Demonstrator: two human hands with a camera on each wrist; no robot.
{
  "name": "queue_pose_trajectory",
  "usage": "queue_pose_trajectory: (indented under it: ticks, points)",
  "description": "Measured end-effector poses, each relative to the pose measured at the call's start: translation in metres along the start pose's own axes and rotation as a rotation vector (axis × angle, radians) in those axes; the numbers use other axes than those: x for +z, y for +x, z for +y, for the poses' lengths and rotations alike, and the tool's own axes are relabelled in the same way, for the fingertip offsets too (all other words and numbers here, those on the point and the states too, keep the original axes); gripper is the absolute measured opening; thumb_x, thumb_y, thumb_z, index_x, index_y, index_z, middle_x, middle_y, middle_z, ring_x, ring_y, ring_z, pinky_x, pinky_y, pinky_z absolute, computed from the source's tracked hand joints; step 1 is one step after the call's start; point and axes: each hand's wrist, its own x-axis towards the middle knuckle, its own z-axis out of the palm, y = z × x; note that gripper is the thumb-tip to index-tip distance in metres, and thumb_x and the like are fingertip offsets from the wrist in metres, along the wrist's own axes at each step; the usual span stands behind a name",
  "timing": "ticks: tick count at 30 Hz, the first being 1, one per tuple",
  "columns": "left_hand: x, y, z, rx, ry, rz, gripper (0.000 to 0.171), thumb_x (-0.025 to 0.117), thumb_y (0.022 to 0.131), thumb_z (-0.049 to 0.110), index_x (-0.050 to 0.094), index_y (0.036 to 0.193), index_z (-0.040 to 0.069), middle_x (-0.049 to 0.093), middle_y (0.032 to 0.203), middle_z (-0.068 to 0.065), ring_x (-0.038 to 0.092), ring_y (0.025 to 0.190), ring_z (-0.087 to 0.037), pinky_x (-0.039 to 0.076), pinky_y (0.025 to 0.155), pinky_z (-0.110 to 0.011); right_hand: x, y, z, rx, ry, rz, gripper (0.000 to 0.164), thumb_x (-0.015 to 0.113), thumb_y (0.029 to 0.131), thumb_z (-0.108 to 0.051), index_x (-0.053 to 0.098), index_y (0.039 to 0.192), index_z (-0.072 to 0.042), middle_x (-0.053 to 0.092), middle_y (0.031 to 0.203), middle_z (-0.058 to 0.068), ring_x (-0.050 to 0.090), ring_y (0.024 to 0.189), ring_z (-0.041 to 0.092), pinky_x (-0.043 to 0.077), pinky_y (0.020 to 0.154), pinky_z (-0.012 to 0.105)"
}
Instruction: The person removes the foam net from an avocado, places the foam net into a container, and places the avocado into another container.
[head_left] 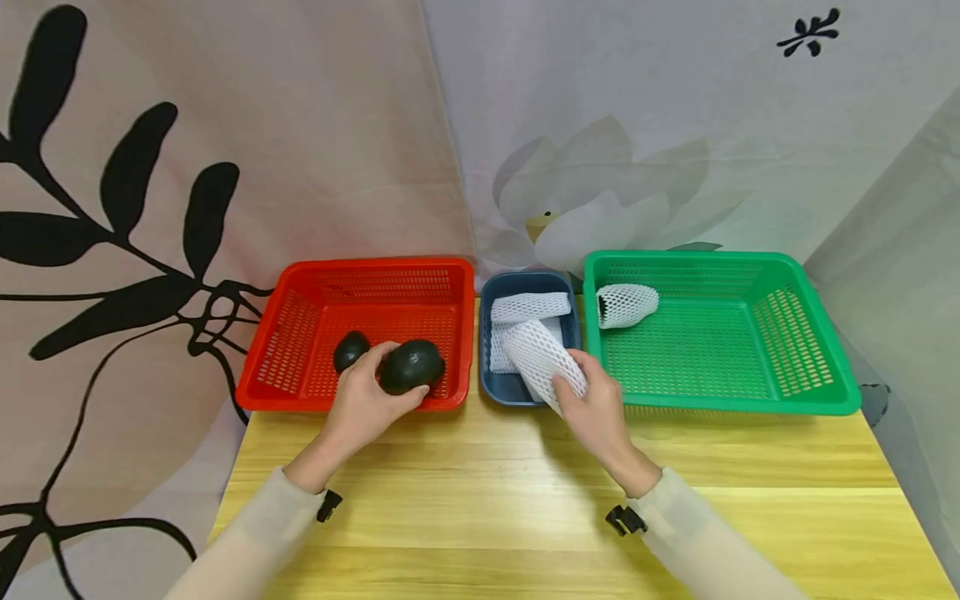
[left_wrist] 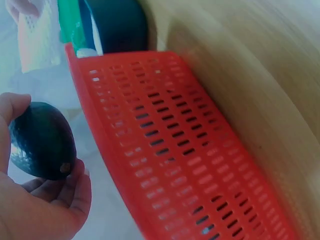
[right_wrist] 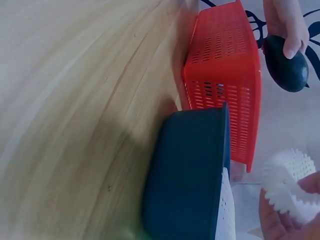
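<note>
My left hand holds a dark green avocado above the red basket, thumb and fingers round its sides. A second avocado lies in that basket, left of the hand. My right hand grips the lower end of a white foam net sleeve over the small blue bin. In the right wrist view the near end of the foam sleeve gapes partly. More foam net sleeves lie inside the blue bin.
A green basket stands on the right, with a net-wrapped item in its back left corner. The three containers line up along the back of the wooden table, before a printed curtain.
</note>
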Motion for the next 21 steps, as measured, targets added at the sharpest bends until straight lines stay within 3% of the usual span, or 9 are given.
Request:
queue_pose_trajectory:
  ticks: [10,21]
  points:
    - [-0.006,0.008,-0.015,-0.048,-0.019,0.014,0.064,0.082,0.069,0.042,0.055,0.12,0.014,0.062,0.103,0.001,0.06,0.087,-0.015,0.051,0.071,-0.037,0.035,0.018,0.005,0.017,-0.06,-0.01,0.033,0.064,0.086,-0.01,0.058,0.118,-0.007,0.063,0.109,0.011,0.06,0.094,0.023,0.051,0.075,0.042]
    - [-0.008,0.011,-0.024,-0.105,-0.021,-0.014,0.068,0.08,0.069,0.047,0.054,0.122,0.015,0.061,0.105,0.001,0.059,0.089,-0.017,0.051,0.072,-0.038,0.062,0.026,0.006,0.197,-0.074,-0.071,0.038,0.059,0.088,-0.011,0.05,0.124,-0.003,0.06,0.116,0.014,0.058,0.103,0.027,0.047,0.086,0.044]
